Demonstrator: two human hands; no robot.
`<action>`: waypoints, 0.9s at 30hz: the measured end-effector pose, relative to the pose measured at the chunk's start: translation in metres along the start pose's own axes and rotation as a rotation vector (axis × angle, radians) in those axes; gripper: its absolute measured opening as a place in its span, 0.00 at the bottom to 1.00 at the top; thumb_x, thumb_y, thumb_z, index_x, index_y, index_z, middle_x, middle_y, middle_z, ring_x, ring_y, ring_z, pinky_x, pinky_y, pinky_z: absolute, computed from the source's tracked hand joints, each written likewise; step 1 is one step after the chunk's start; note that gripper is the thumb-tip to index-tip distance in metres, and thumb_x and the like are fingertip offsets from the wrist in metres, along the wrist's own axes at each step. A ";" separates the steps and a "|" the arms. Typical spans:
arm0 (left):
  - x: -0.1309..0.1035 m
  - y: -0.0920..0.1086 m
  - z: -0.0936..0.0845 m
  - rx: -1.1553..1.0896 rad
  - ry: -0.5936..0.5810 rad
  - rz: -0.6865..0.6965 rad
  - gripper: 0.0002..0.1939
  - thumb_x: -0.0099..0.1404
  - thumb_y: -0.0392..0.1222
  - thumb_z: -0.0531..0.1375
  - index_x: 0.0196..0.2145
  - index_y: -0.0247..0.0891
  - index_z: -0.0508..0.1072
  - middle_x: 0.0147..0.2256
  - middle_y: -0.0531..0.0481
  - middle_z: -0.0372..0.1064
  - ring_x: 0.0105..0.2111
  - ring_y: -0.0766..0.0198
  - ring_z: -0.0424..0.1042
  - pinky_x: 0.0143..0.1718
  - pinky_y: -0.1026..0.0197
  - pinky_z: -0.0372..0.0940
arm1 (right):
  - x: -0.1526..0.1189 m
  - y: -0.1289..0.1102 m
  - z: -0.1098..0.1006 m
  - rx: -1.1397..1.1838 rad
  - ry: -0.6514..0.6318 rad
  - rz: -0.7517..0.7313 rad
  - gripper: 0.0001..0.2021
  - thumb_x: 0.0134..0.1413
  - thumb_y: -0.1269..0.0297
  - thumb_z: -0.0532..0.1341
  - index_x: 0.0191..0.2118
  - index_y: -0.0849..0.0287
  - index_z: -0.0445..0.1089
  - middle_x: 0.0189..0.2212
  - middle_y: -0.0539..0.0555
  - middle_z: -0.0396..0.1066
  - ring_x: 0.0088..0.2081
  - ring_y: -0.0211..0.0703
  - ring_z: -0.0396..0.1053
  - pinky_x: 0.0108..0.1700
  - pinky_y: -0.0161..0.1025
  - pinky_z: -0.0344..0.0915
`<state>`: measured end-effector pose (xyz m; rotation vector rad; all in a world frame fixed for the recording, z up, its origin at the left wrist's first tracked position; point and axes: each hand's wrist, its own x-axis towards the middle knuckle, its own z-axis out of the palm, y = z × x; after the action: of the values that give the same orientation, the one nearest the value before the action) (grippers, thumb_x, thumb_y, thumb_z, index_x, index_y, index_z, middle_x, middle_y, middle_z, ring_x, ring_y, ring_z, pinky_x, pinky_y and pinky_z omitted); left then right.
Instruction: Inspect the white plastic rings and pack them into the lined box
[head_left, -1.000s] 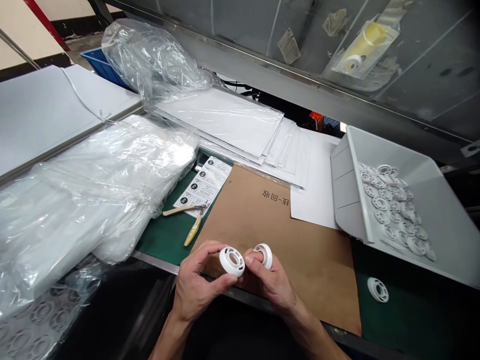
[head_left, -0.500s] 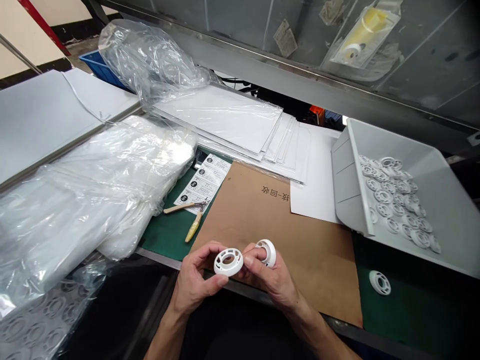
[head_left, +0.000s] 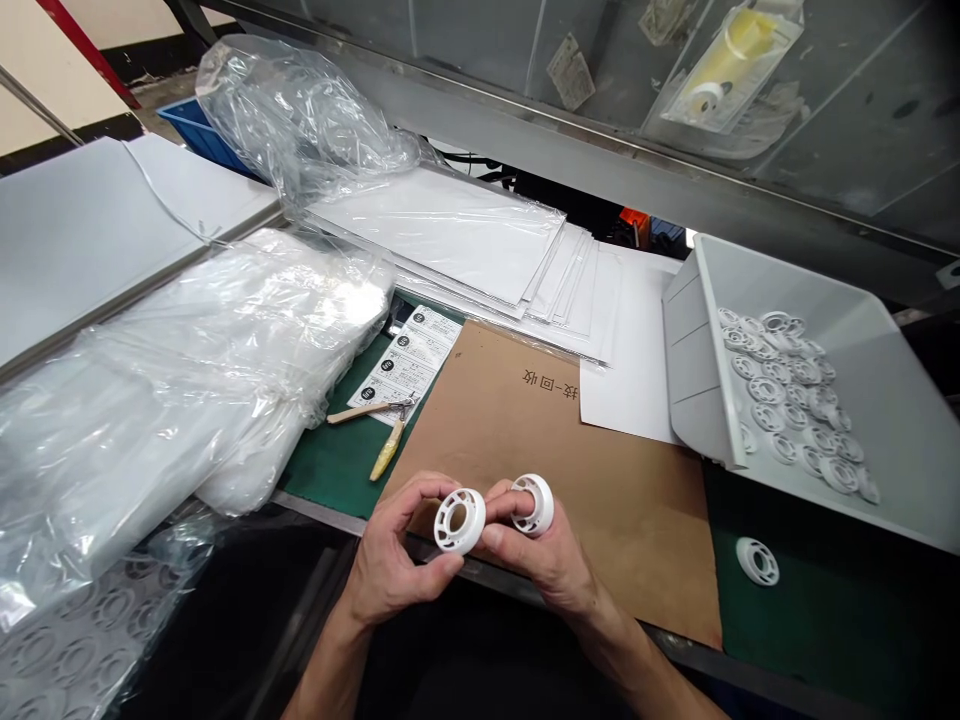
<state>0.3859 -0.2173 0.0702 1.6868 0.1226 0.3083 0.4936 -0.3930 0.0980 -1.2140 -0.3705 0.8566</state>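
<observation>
My left hand (head_left: 394,565) pinches a white plastic wheel-like ring (head_left: 459,520) between thumb and fingers, turned so its spoked face shows. My right hand (head_left: 541,560) grips a second white ring (head_left: 534,503) and its thumb touches the first ring too. Both hands are held close together over the near edge of a brown cardboard sheet (head_left: 592,480) on the green mat.
A tilted white bin (head_left: 697,380) at right holds several more white rings (head_left: 787,400); one loose ring (head_left: 757,561) lies on the mat below it. Small snips (head_left: 382,425) and label sheets (head_left: 409,365) lie left of the cardboard. Plastic bags (head_left: 187,370) and stacked white sheets (head_left: 465,240) fill the left and back.
The ring in my left hand has been rotated from lying flat to showing its spoked face. My hands stayed in place over the cardboard's near edge.
</observation>
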 end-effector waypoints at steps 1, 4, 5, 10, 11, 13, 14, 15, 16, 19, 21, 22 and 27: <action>0.000 0.000 0.000 -0.009 -0.001 -0.004 0.22 0.59 0.44 0.68 0.51 0.43 0.72 0.47 0.45 0.73 0.48 0.52 0.75 0.49 0.54 0.70 | 0.000 0.000 0.000 0.001 -0.001 0.000 0.07 0.55 0.58 0.74 0.38 0.52 0.84 0.34 0.54 0.74 0.37 0.47 0.70 0.41 0.44 0.64; -0.001 0.002 0.001 0.064 0.031 0.014 0.23 0.59 0.43 0.69 0.51 0.43 0.72 0.46 0.46 0.73 0.47 0.53 0.75 0.49 0.54 0.70 | 0.000 0.000 0.000 -0.004 -0.004 -0.001 0.06 0.54 0.59 0.74 0.37 0.52 0.84 0.34 0.53 0.74 0.36 0.47 0.68 0.41 0.44 0.63; -0.001 0.002 0.001 0.121 0.057 0.036 0.24 0.58 0.42 0.69 0.51 0.43 0.71 0.46 0.46 0.73 0.47 0.53 0.75 0.50 0.54 0.70 | 0.000 0.000 0.000 -0.010 -0.002 0.000 0.06 0.54 0.59 0.74 0.38 0.52 0.84 0.34 0.53 0.74 0.36 0.46 0.68 0.40 0.43 0.63; 0.001 0.006 0.002 0.348 0.159 0.302 0.29 0.59 0.29 0.67 0.56 0.45 0.67 0.45 0.46 0.75 0.46 0.56 0.76 0.49 0.55 0.74 | 0.001 0.003 -0.001 -0.046 0.027 0.002 0.07 0.54 0.58 0.74 0.37 0.52 0.82 0.33 0.51 0.73 0.33 0.44 0.65 0.37 0.42 0.61; 0.001 0.007 0.002 0.366 0.168 0.357 0.31 0.59 0.28 0.67 0.57 0.46 0.66 0.45 0.46 0.75 0.46 0.57 0.77 0.48 0.55 0.74 | 0.001 0.004 0.000 -0.047 0.029 -0.004 0.07 0.54 0.58 0.74 0.37 0.52 0.82 0.33 0.51 0.73 0.33 0.44 0.65 0.37 0.41 0.61; 0.003 0.009 0.002 0.399 0.182 0.425 0.32 0.60 0.26 0.67 0.58 0.47 0.65 0.44 0.47 0.75 0.44 0.58 0.77 0.46 0.55 0.76 | 0.002 0.005 0.000 -0.045 0.029 -0.021 0.06 0.54 0.59 0.74 0.37 0.51 0.82 0.33 0.51 0.73 0.34 0.44 0.66 0.36 0.40 0.61; 0.004 0.010 0.002 0.415 0.186 0.438 0.33 0.60 0.25 0.67 0.58 0.48 0.65 0.43 0.48 0.75 0.43 0.58 0.78 0.46 0.55 0.76 | 0.002 0.005 0.000 -0.043 0.025 -0.029 0.06 0.54 0.60 0.73 0.38 0.51 0.82 0.33 0.51 0.73 0.34 0.44 0.66 0.36 0.40 0.61; 0.004 0.011 0.002 0.430 0.192 0.441 0.33 0.60 0.25 0.67 0.58 0.48 0.65 0.43 0.48 0.75 0.43 0.59 0.78 0.45 0.56 0.76 | 0.002 0.005 0.000 -0.040 0.018 -0.035 0.05 0.55 0.60 0.73 0.38 0.51 0.82 0.33 0.51 0.73 0.34 0.44 0.66 0.37 0.40 0.62; 0.004 0.011 0.002 0.442 0.197 0.439 0.32 0.60 0.25 0.67 0.58 0.49 0.65 0.43 0.48 0.75 0.42 0.59 0.78 0.45 0.56 0.77 | 0.002 0.005 0.001 -0.037 0.011 -0.039 0.05 0.55 0.60 0.73 0.38 0.51 0.82 0.34 0.51 0.73 0.34 0.43 0.67 0.37 0.40 0.62; 0.001 0.012 0.002 0.465 0.211 0.437 0.32 0.61 0.25 0.67 0.58 0.49 0.65 0.42 0.48 0.75 0.42 0.59 0.78 0.45 0.56 0.77 | 0.002 0.006 0.001 -0.034 -0.007 -0.042 0.05 0.56 0.61 0.73 0.40 0.50 0.82 0.34 0.50 0.74 0.34 0.42 0.67 0.37 0.39 0.62; -0.001 0.012 0.003 0.472 0.218 0.440 0.32 0.60 0.25 0.66 0.58 0.47 0.65 0.42 0.47 0.75 0.42 0.59 0.78 0.45 0.56 0.76 | 0.002 0.008 0.001 -0.035 -0.011 -0.036 0.05 0.56 0.61 0.73 0.40 0.50 0.83 0.34 0.50 0.74 0.34 0.42 0.67 0.38 0.40 0.62; -0.002 0.013 0.004 0.474 0.218 0.439 0.32 0.60 0.25 0.67 0.58 0.46 0.65 0.42 0.47 0.75 0.42 0.59 0.78 0.45 0.56 0.76 | 0.003 0.009 0.001 -0.037 -0.010 -0.030 0.05 0.57 0.60 0.73 0.40 0.50 0.83 0.34 0.51 0.74 0.35 0.43 0.67 0.38 0.40 0.62; -0.005 0.015 -0.003 0.514 0.205 0.421 0.29 0.59 0.30 0.68 0.56 0.42 0.65 0.43 0.44 0.75 0.43 0.56 0.78 0.45 0.54 0.76 | 0.005 0.012 0.000 -0.091 -0.004 0.015 0.09 0.58 0.54 0.71 0.39 0.52 0.83 0.33 0.53 0.73 0.35 0.46 0.68 0.40 0.43 0.65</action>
<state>0.3785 -0.2176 0.0851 2.1841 -0.0072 0.8202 0.4926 -0.3879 0.0862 -1.3011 -0.4078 0.8625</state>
